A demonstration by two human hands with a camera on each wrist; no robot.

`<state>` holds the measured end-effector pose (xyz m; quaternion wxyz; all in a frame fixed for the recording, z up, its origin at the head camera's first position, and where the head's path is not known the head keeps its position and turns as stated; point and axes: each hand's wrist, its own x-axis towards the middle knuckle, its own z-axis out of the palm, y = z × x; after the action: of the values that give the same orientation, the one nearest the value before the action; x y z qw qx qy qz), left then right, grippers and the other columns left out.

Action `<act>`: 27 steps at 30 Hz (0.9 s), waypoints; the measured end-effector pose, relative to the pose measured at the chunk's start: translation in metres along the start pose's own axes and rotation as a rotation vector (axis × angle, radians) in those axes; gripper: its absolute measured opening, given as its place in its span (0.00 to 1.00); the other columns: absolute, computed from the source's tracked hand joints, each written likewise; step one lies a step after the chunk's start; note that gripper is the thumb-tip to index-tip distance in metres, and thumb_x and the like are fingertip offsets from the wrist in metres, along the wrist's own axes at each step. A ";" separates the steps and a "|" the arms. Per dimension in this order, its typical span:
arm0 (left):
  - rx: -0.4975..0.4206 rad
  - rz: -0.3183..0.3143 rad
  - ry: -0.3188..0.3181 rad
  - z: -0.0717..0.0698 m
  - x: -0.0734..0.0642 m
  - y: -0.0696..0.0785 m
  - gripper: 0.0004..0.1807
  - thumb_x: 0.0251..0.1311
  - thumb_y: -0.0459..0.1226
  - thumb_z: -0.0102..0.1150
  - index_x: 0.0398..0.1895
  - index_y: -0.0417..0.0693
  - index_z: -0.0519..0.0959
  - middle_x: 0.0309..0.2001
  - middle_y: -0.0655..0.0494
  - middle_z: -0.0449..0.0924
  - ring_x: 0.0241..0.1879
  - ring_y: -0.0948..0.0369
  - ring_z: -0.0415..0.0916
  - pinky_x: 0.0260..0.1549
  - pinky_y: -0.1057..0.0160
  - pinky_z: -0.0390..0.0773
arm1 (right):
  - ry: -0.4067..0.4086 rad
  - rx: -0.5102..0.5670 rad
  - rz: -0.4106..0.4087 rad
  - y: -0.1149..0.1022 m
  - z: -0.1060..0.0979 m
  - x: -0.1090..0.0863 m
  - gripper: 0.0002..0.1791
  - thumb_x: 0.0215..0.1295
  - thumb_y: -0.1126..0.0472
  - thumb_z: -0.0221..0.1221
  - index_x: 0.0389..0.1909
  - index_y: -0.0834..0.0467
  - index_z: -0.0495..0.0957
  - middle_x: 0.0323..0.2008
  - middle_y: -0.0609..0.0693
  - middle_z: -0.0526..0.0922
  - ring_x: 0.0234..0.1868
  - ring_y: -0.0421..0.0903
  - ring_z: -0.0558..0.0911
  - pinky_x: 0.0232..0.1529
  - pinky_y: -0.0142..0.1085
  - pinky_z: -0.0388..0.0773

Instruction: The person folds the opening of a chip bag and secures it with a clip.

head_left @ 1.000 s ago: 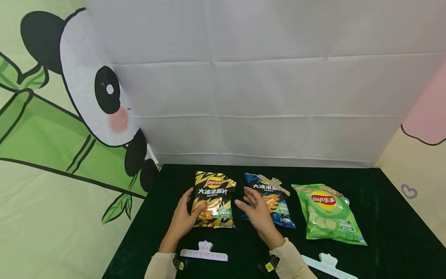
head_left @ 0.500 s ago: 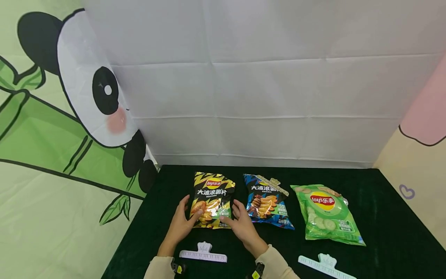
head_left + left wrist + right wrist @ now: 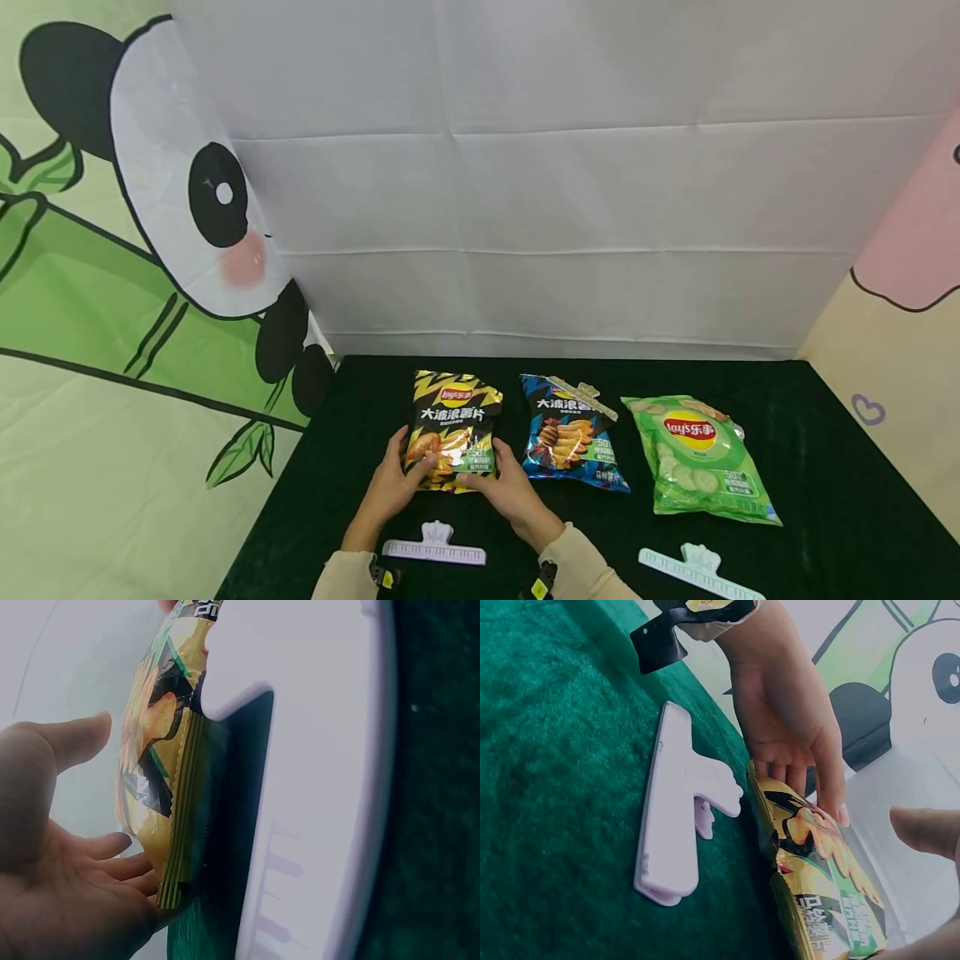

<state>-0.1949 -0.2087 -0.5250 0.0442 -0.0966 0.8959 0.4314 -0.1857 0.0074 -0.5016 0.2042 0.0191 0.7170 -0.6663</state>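
Observation:
A black-and-yellow potato chip bag [image 3: 456, 417] lies face up at the left of the table. My left hand [image 3: 392, 482] is at its lower left edge, thumb over the front. At the lower right edge is my right hand [image 3: 513, 496], its thumb also over the bag's front. The left wrist view shows a gap between the left thumb and the bag [image 3: 154, 750], with the other fingers close at its bottom edge. In the right wrist view, the right thumb [image 3: 926, 829] stands apart from the bag. A lilac bag clip [image 3: 435, 548] lies in front of it.
Right of my hands lies a blue chip bag [image 3: 566, 442] with a gold clip [image 3: 583, 397] across its top corner. Farther right is a green chip bag [image 3: 701, 467], with a pale clip [image 3: 701, 572] in front. A dark green cloth [image 3: 840, 500] covers the table.
My right hand has moved left from the blue chip bag to the right edge of the black-and-yellow one. The left hand has stayed at the left edge.

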 end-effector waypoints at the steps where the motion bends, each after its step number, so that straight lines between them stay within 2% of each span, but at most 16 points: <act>1: -0.002 -0.011 -0.005 0.001 -0.001 -0.001 0.49 0.66 0.61 0.56 0.80 0.49 0.46 0.75 0.34 0.59 0.70 0.37 0.64 0.68 0.34 0.64 | -0.001 -0.002 0.010 0.002 0.001 -0.001 0.53 0.64 0.52 0.68 0.79 0.62 0.45 0.78 0.69 0.51 0.78 0.67 0.55 0.75 0.61 0.57; 8: -0.017 -0.057 -0.027 0.003 -0.008 -0.003 0.51 0.66 0.63 0.54 0.80 0.44 0.47 0.77 0.33 0.55 0.73 0.36 0.59 0.71 0.32 0.59 | -0.016 0.022 0.036 0.011 0.003 -0.002 0.52 0.64 0.52 0.67 0.79 0.65 0.46 0.76 0.69 0.57 0.75 0.66 0.62 0.74 0.60 0.61; 15: -0.070 -0.037 -0.010 0.001 -0.008 0.001 0.45 0.68 0.59 0.55 0.78 0.45 0.53 0.73 0.36 0.62 0.66 0.41 0.67 0.69 0.35 0.64 | -0.034 0.033 0.017 0.008 0.001 -0.004 0.47 0.66 0.54 0.66 0.78 0.63 0.51 0.76 0.66 0.60 0.75 0.65 0.62 0.74 0.59 0.61; 21: -0.122 -0.014 0.025 -0.003 -0.007 0.005 0.41 0.70 0.56 0.55 0.77 0.46 0.55 0.71 0.37 0.65 0.64 0.43 0.68 0.68 0.37 0.65 | -0.056 0.060 -0.013 0.003 0.000 -0.005 0.43 0.67 0.56 0.65 0.77 0.60 0.55 0.75 0.65 0.62 0.75 0.64 0.64 0.74 0.57 0.64; 27: -0.134 -0.037 0.011 -0.004 -0.012 0.004 0.41 0.70 0.56 0.55 0.77 0.47 0.54 0.72 0.37 0.64 0.65 0.44 0.67 0.69 0.38 0.66 | -0.075 0.092 -0.014 0.006 0.001 -0.009 0.42 0.67 0.57 0.65 0.76 0.59 0.55 0.75 0.64 0.62 0.74 0.63 0.66 0.72 0.55 0.67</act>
<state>-0.1840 -0.2078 -0.5172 0.0405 -0.1181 0.8633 0.4889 -0.1756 0.0094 -0.5048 0.2252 -0.0016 0.6774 -0.7003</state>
